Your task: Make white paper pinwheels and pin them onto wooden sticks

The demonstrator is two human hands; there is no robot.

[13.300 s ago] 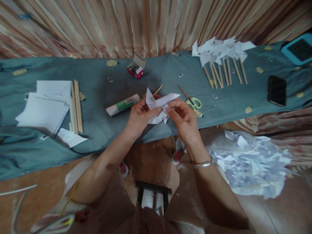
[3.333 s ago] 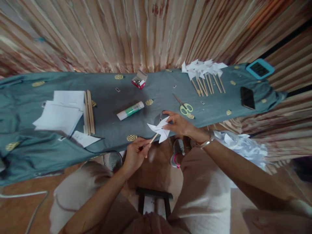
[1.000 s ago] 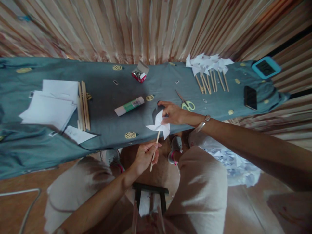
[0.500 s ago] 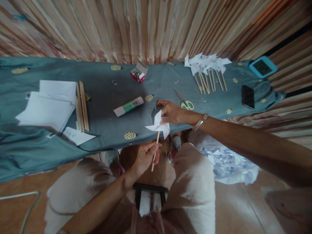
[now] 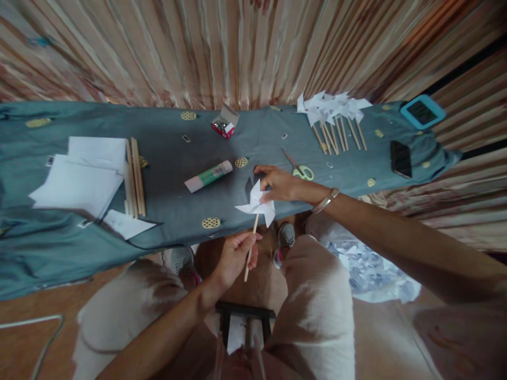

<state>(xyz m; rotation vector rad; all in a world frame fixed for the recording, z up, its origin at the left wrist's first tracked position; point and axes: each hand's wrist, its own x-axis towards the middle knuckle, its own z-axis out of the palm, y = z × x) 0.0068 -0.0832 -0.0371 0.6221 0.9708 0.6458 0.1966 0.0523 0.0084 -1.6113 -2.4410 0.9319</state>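
A white paper pinwheel (image 5: pixel 256 203) on a wooden stick (image 5: pixel 250 248) is held at the near edge of the teal-covered table (image 5: pixel 178 211). My left hand (image 5: pixel 233 256) is closed around the stick below the table edge. My right hand (image 5: pixel 277 183) pinches the pinwheel's upper blade and centre, fingers curled over the paper.
On the cloth lie a glue stick (image 5: pixel 208 176), green-handled scissors (image 5: pixel 299 168), an open red box of pins (image 5: pixel 223 125), white paper sheets (image 5: pixel 79 179), loose sticks (image 5: pixel 134 177), several pinwheels on sticks (image 5: pixel 335 116), a phone (image 5: pixel 400 158) and a blue device (image 5: pixel 422 111). Paper scraps (image 5: pixel 368 266) fill a bag on the floor.
The paper that both hands were folding earlier now sits on a stick. Over the last second the hands and pinwheel have hardly moved; only the view shifted slightly.
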